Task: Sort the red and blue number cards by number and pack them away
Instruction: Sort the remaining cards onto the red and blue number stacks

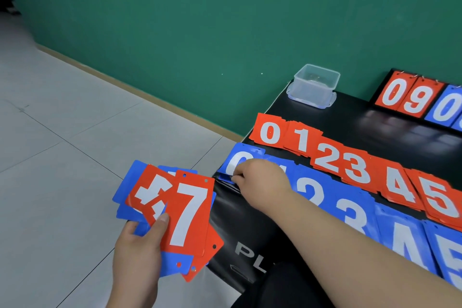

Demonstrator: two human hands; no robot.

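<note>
Head view: the left hand [136, 245] grips a fan of red and blue cards [187, 210]. Meanwhile the right hand [257, 175] pinches the blue 0 pile [238, 155] at the worktop's [375, 120] left edge.

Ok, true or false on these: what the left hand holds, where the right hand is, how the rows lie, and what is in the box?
1. The left hand holds a fan of cards with a red 7 on top. True.
2. The right hand is at the red 0 pile. False: its fingers are at the near edge of the blue 0 pile.
3. The red row lies behind the blue row. True.
4. The clear box is full of cards. False: no cards show in it.
5. The fan is all red. False: blue cards show in it too.
</note>
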